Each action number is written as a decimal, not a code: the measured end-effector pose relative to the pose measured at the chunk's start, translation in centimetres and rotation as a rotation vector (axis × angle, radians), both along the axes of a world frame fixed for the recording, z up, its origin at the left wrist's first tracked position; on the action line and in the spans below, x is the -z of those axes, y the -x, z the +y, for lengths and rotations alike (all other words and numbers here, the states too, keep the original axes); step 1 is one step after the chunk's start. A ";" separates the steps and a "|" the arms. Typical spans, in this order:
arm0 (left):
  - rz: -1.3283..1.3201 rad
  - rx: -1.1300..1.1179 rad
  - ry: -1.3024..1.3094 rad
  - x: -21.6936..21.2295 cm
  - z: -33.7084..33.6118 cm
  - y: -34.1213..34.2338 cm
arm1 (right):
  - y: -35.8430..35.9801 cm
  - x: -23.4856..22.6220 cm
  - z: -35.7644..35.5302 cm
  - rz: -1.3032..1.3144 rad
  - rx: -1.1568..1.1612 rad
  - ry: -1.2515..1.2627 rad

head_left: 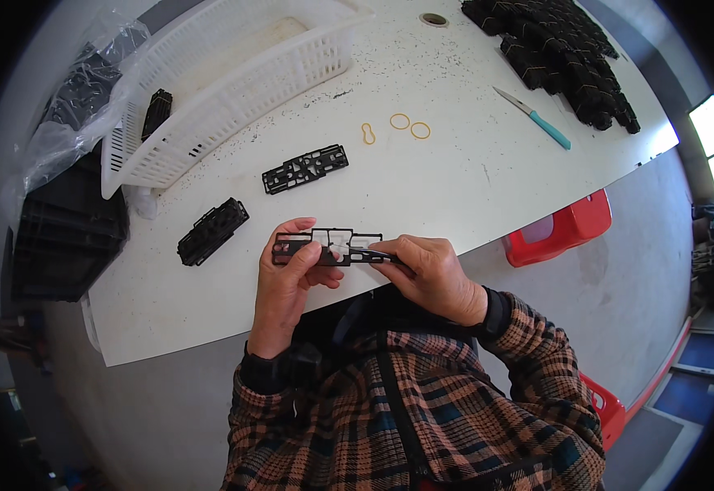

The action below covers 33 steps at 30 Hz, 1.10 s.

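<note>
White counter [455, 176], speckled with dark crumbs, standing on a grey floor; you are at its near edge. You hold one flat black plastic frame [328, 246] in both hands just above that edge, long axis running left to right across your body. Your left hand [287, 274] is curled closed round the frame's left end, thumb on top. Your right hand [431, 274] is pinched closed on the right end, fingers pointing left along the frame. Both hands are on the part; neither is nearer.

A second single frame [305, 168] lies flat farther in, beyond your left hand, tilted up toward the right. A stack of frames [212, 231] sits to the left of the left hand. A white basket [234, 90] stands at the far left, three rubber bands [398, 127] lie mid-counter, a teal-handled knife [533, 117] toward the right edge, and a heap of black bundles [557, 57] at the far right corner. A red stool [561, 229] stands beside the right edge.
</note>
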<state>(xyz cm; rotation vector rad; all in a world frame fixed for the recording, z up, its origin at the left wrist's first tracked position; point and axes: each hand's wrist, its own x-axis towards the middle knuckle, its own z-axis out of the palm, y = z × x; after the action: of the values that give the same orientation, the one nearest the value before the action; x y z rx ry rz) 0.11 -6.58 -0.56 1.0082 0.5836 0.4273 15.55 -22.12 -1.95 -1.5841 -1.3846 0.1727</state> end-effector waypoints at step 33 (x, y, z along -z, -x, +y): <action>0.453 0.071 -1.205 0.4 -0.7 -0.6 | -0.1 -1.6 -2.0 -0.147 0.048 0.463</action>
<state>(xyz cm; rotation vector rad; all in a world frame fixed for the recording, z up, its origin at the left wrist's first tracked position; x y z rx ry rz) 0.74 -7.27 -0.97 2.3130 0.6845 0.4880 15.65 -24.10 -0.36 -2.0432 -1.4897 0.3755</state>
